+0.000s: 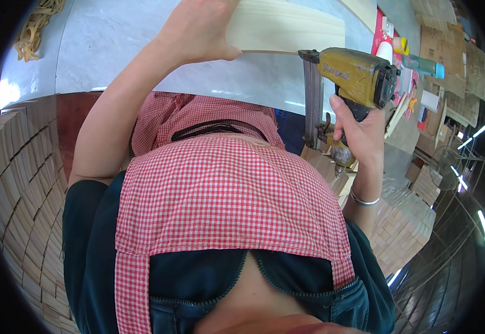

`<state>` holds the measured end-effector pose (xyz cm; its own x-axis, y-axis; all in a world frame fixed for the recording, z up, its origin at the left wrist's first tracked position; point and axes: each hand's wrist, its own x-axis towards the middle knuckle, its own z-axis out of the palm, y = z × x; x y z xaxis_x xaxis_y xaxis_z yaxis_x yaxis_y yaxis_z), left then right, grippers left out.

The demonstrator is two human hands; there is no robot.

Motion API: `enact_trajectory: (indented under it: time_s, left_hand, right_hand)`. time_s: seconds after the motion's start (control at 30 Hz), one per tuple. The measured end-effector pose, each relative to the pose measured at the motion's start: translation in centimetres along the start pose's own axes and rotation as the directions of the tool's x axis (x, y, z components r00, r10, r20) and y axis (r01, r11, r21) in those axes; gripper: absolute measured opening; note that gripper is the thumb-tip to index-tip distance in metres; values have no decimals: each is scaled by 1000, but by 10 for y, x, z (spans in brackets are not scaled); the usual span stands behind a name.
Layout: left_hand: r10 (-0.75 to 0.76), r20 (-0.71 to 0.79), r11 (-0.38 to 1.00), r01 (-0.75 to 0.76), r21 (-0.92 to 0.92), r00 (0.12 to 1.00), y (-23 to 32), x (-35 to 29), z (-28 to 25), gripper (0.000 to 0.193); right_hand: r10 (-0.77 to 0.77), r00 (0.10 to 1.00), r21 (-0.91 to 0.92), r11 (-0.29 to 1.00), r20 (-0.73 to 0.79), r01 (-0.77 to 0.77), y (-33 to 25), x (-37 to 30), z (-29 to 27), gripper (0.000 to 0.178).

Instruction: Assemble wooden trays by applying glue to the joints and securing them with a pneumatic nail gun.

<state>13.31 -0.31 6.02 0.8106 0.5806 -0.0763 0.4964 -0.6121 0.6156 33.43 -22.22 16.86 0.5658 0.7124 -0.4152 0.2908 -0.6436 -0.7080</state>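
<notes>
A pale wooden board (287, 25) lies at the far edge of the view, over a grey-white tabletop (242, 78). My left hand (206, 30) grips the board's left end, thumb along its near edge; its other fingers are cut off by the top of the picture. In my right hand (362, 131), fingers wrapped round the handle, is a yellow and black nail gun (348, 75). The gun's nose meets the board's near right corner, and its long metal magazine points back toward me. Whether the nose presses on the wood or only stands beside it, I cannot tell.
Tan rubber bands (33, 30) lie at the table's far left. At the right are a blue-capped bottle (423, 65), a yellow-ended roll (400, 45) and cardboard (440, 50). Stacked wood pieces rise at left (22, 167) and right (401, 225).
</notes>
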Motion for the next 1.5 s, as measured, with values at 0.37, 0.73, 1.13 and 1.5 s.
enact_trajectory:
  time_s: [0.37, 0.73, 1.13, 1.5]
  left_hand:
    - [-31, 26, 999, 31, -9, 999, 0, -2, -4, 76]
    - [3, -23, 983, -7, -185, 1000, -54, -31, 20, 92]
    - [-23, 159, 901, 89, -424, 987, -64, -25, 25, 96]
    - [14, 16, 901, -6, -435, 1000, -58, -29, 26, 98]
  right_hand:
    - [48, 997, -164, 986, 67, -37, -23, 12, -6, 24]
    - [-27, 999, -188, 982, 35, 33, -43, -3, 9, 29]
    - [-88, 969, -185, 974, 230, 132, -52, -15, 64, 34]
    - [2, 983, -60, 998, 184, 9, -55, -23, 78, 39]
